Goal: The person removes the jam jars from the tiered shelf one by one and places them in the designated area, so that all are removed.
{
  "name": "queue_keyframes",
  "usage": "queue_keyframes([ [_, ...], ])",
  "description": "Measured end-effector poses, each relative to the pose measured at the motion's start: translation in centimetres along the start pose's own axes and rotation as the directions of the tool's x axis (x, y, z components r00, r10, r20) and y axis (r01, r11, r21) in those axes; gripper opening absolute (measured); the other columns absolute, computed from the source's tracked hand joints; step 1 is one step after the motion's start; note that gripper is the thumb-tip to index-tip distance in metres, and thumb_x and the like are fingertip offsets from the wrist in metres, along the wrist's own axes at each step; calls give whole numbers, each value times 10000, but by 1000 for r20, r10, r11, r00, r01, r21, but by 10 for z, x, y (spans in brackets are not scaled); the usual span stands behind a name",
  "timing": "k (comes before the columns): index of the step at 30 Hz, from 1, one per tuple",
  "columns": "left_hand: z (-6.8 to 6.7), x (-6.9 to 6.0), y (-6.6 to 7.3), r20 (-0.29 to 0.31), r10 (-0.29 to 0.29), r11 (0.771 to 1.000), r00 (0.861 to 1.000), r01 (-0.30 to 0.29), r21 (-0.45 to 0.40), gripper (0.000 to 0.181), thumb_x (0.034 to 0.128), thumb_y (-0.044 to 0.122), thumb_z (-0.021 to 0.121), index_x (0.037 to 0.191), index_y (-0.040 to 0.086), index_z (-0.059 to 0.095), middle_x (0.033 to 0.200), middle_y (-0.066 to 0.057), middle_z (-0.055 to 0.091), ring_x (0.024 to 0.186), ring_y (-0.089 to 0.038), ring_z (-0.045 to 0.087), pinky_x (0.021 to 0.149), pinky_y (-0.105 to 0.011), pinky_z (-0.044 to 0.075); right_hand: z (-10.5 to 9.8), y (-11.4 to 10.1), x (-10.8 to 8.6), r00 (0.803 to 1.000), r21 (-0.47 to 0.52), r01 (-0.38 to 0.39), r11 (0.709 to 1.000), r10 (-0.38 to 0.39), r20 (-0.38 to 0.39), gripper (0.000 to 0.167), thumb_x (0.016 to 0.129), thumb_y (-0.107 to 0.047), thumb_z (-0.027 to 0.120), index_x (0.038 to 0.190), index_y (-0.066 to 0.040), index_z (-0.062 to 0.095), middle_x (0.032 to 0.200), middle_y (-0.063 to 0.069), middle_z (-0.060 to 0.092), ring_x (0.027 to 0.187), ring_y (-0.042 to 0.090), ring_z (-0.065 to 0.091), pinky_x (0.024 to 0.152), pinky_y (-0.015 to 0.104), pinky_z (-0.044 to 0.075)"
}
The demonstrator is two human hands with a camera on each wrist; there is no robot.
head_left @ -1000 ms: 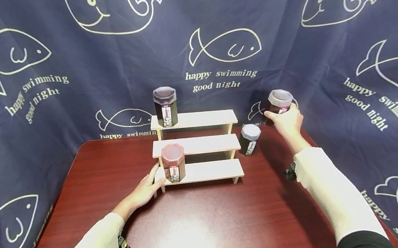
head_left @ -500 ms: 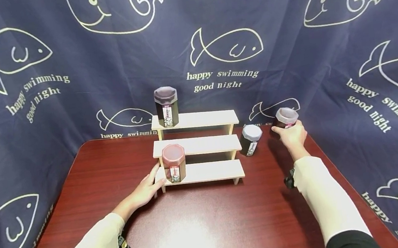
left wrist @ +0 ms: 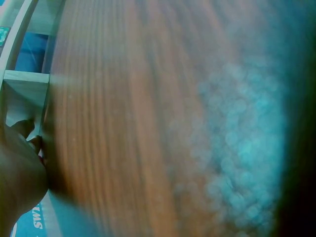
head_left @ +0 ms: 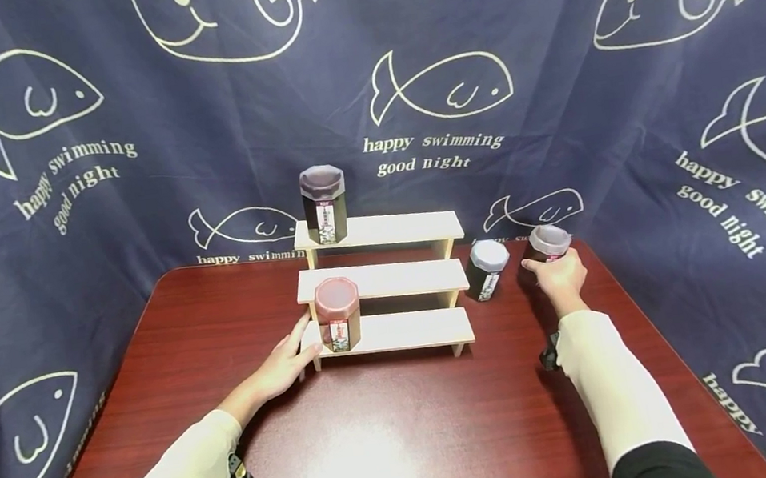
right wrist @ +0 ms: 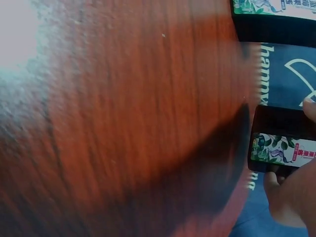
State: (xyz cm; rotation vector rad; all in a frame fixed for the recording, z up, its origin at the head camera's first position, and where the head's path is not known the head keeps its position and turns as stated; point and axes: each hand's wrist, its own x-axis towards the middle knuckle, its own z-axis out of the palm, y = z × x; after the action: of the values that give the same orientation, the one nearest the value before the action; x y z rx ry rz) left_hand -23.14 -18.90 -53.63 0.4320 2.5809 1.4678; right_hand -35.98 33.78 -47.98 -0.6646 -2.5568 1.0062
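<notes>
Fingers of the right hand wrapped about a jar

Thumb on one side, fingers on the other, they are spread just to the jar's breadth, probably because its sides give a firmer hold than the lid. It is roughly upright at the far right of the table; whether its base touches, I cannot tell. The white-lidded jar stands between it and the rack. At the rack's left end lies the left hand, fingers nearly straight, with no jar in it, likely steadying the rack. The purple-lidded jar is on the top step, the red-lidded jar on the bottom, perhaps lined up on purpose.

Reddish-brown and glossy, the table catches a glare; around it hangs a navy curtain printed with fish and whales.
</notes>
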Motion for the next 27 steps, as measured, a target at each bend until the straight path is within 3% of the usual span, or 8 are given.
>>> queue_keyframes([
  [7,-1,1,2,-4,-2,1000,1000,2,16,751,1035,347,575,1631,174,153,1021,-175,586,551,-192,584,760,-394,475,9,13,-3,1000,30,-25,999,25,6,879,763,-380,843,1403,77,450,1368,292,541,1284,505,447,1095,517,339],
  [13,-2,2,2,6,6,999,1000,-6,37,752,1039,345,570,1631,161,144,918,-144,579,554,-190,588,778,-404,475,12,20,-5,1000,43,-13,999,12,16,865,782,-365,837,1408,73,429,1367,297,535,1285,510,443,1097,523,338],
  [16,-3,2,3,5,8,998,1000,-9,55,754,1038,347,570,1630,149,147,972,-163,600,612,-180,602,812,-408,472,11,22,-4,1000,38,-9,999,8,29,864,799,-361,824,1423,68,410,1377,295,527,1287,512,446,1100,524,339],
  [22,-4,1,8,-2,6,1000,1000,-6,21,752,1039,330,571,1632,161,142,936,-161,593,564,-208,585,741,-405,481,9,20,-3,999,57,21,998,-24,48,869,804,-354,820,1439,56,391,1393,294,511,1303,519,429,1110,530,326],
  [27,-1,-1,5,10,14,1000,1000,-14,22,750,1042,330,565,1630,143,139,1026,-168,592,555,-189,576,737,-383,474,10,23,-5,999,69,20,997,-24,46,858,809,-324,824,1445,51,387,1396,286,514,1303,511,438,1109,527,327],
])
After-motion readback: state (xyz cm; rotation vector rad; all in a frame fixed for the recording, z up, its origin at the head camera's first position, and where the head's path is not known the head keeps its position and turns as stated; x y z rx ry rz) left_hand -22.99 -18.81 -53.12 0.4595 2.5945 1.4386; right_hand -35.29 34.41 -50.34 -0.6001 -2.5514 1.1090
